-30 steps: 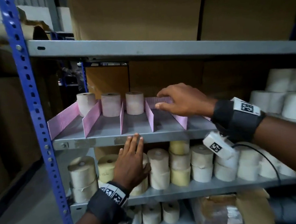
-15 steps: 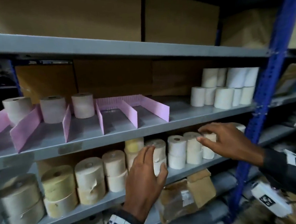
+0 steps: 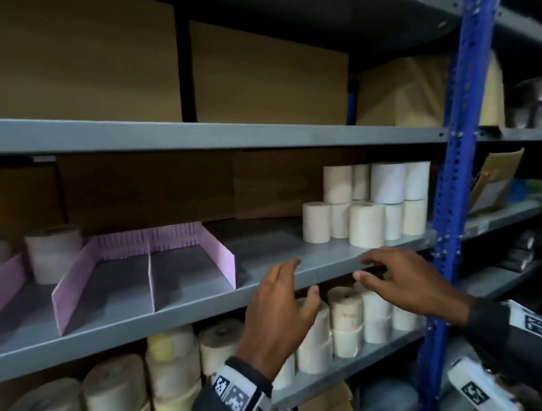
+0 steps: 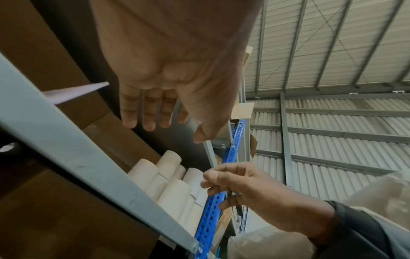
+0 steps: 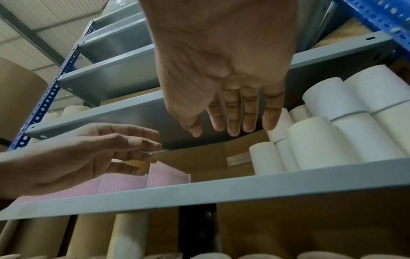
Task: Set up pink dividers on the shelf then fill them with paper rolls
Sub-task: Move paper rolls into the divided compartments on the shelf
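We've got both hands up in front of the grey metal shelf [image 3: 332, 267], empty. Our left hand [image 3: 278, 307] hovers just below the shelf's front lip, fingers straight and slightly spread, thumb out to the side, gripping nothing; our right hand [image 3: 402, 278] sits just beside it to the right, fingers loosely bent and apart, also holding nothing, tips near the lip. Both seem aimed at the stack of cream and white paper rolls [image 3: 367, 202] standing upright at the shelf's right end, prob. the supply for filling. The pink corrugated plastic dividers [image 3: 154, 249] are already set up on the same shelf to the left: a slotted back strip w/ panels running front to back, making open bays. The two bays nearest us hold nothing; a pale paper roll [image 3: 54, 252] stands at the back of the next bay left, so filling looks partly done, back-first. Below, the lower shelf [image 3: 351, 361] is packed w/ more cream and yellowish rolls. Next move, we'd guess: reach over the lip and grab rolls, one per hand, w/o knocking the stack, which is two tiers high and could topple.
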`<state>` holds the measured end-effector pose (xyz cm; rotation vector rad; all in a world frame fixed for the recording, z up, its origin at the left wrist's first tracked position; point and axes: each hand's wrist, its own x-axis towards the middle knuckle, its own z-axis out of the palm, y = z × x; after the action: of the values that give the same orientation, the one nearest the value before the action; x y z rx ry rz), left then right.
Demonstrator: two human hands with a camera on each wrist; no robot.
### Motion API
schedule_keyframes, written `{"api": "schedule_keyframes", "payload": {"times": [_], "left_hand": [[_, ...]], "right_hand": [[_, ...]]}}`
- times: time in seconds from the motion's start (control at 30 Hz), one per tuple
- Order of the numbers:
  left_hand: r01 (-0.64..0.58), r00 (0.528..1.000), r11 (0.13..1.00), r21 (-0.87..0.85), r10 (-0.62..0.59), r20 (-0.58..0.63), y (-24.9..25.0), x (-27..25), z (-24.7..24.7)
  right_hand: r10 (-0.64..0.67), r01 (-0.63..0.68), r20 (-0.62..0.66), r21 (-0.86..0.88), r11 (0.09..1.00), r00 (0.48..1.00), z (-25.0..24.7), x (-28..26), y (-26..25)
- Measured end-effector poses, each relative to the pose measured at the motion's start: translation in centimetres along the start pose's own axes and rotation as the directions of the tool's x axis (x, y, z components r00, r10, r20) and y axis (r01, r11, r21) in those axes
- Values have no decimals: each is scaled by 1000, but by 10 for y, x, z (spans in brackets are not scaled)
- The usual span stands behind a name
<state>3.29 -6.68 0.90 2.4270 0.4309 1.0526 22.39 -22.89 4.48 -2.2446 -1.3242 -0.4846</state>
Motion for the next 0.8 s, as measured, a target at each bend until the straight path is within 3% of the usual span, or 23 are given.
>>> {"api": "schedule_keyframes", "payload": {"times": [0.27,0.47,0.63,0.8], "left_hand": [[193,978,981,31,-195,77,0,115,47],[321,913,940,114,-339,228,-22,176,81],[378,877,920,106,-393,277,-53,220,108],[400,853,916,37,-387,349,-82,271,132]], "right_hand": [[-84,90,52,-132,987,995,-5,96,54],[-118,131,78,-196,972,990,12,166,64],[-114,142,113,-283,948,987,29,217,66],[-83,182,241,-426,886,967,46,261,72]]}}
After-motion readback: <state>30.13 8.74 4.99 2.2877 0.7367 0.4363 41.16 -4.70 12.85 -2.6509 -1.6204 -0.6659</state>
